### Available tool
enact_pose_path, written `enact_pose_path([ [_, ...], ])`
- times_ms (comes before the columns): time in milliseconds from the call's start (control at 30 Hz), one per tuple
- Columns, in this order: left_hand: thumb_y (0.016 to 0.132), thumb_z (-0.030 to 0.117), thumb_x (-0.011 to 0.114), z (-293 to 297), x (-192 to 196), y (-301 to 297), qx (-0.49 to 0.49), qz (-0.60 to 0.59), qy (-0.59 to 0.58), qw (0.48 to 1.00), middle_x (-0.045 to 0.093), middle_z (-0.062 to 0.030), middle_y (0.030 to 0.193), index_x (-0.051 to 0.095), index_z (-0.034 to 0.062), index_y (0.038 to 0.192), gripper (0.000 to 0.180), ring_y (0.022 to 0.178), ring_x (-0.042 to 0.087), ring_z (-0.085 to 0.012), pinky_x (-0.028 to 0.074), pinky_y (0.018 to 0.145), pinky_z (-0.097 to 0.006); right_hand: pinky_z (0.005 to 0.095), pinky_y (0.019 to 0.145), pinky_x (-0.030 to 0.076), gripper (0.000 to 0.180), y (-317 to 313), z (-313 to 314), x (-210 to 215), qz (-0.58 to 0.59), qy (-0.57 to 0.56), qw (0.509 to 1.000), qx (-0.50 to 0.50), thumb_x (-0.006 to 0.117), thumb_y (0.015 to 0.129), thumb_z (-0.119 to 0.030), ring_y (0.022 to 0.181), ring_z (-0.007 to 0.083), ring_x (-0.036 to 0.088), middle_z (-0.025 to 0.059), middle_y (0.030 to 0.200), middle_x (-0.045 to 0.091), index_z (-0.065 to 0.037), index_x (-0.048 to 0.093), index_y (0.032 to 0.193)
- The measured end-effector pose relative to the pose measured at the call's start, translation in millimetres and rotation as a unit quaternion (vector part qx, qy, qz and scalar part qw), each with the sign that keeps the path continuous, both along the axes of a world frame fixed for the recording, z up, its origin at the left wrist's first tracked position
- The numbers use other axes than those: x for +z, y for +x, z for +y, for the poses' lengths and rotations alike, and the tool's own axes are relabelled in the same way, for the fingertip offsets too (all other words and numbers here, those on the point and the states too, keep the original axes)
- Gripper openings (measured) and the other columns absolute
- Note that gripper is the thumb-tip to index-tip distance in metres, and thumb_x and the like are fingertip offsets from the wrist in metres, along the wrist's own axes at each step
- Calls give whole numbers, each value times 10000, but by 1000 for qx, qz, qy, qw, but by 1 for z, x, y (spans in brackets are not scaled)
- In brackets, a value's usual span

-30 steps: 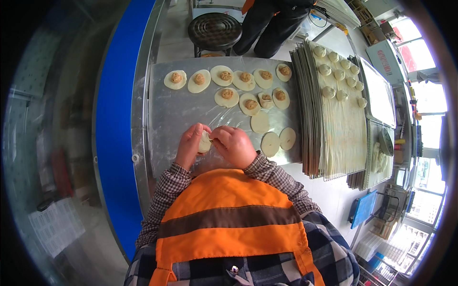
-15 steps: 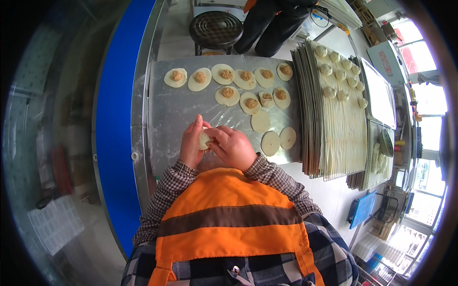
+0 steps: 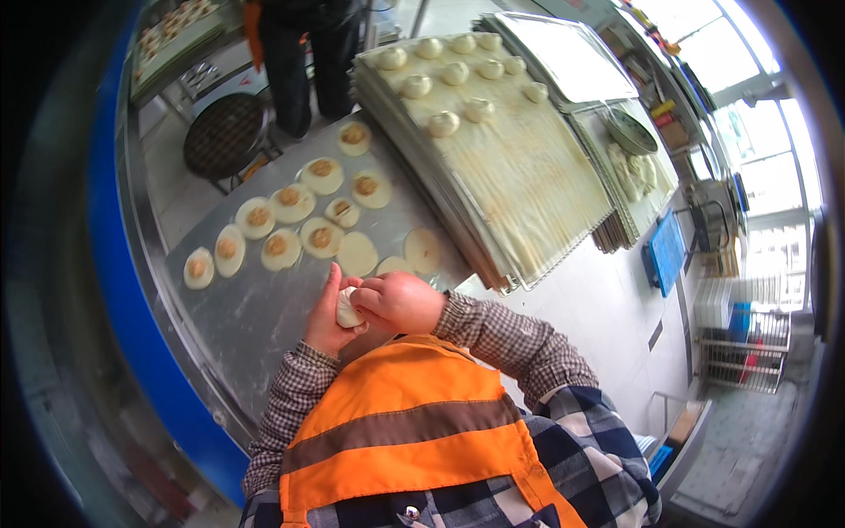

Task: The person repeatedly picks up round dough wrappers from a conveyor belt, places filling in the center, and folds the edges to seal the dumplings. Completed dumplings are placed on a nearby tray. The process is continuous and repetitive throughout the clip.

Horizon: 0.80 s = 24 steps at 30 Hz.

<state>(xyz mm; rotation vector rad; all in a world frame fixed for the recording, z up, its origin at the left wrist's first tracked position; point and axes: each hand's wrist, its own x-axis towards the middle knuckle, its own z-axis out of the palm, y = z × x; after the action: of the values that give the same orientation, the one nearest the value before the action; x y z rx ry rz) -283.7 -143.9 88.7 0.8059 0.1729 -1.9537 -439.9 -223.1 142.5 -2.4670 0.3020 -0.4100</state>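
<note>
Close to my apron, my left hand [image 3: 326, 319] cups a white dough bun [image 3: 349, 310], its thumb standing up along the side. My right hand [image 3: 401, 302] pinches at the bun's top with bent fingers, which partly hide it. Beyond my hands, on the metal table [image 3: 231, 321], lie several flat dough rounds topped with brown filling [image 3: 321, 236]. A smaller piece [image 3: 342, 211] among them looks partly folded over its filling. Bare dough rounds [image 3: 357, 254] lie nearest to my hands, one partly behind my right hand.
To the right, a stack of trays [image 3: 537, 189] carries several finished buns [image 3: 454, 73] at its far end. Behind it are a tray with a bowl [image 3: 630, 132] and loose dough [image 3: 632, 173]. A black stool [image 3: 224, 136] and another person's legs [image 3: 304, 75] are beyond the table.
My view has swung to the right, so the table now lies further left and the tray stack more central. Both hands still hold the bun, my right fingers now closed over its top.
</note>
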Motion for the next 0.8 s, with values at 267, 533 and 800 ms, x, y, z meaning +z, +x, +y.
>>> enact_pose_path([
  [267, 947, 615, 316, -150, 32, -118, -19, 30, -219, 975, 603, -106, 1111, 419, 126, 1316, 622, 1072, 569, -220, 477, 895, -369, 334, 673, 525, 503, -100, -82, 40, -86, 128, 949, -276, 766, 703, -170, 775, 261, 636, 112, 1111, 593, -81, 573, 1158],
  [533, 972, 396, 468, -144, -5, -64, 35, -216, -187, 958, 612, -86, 1066, 484, 75, 1224, 408, 984, 599, -198, 488, 818, -324, 329, 605, 498, 444, -191, -344, -22, -46, -109, 897, -426, 718, 708, -34, 678, 188, 593, 79, 793, 607, -68, 593, 1133],
  [800, 857, 205, 664, 23, -118, 253, 190, -751, 116, 622, 626, -117, 1090, 547, 2, 1198, 415, 949, 614, -201, 502, 784, -303, 281, 600, 511, 812, -194, -368, -32, 42, -66, 900, -428, 733, 778, -146, 594, 134, 571, 159, 1253, 581, -220, 298, 1460],
])
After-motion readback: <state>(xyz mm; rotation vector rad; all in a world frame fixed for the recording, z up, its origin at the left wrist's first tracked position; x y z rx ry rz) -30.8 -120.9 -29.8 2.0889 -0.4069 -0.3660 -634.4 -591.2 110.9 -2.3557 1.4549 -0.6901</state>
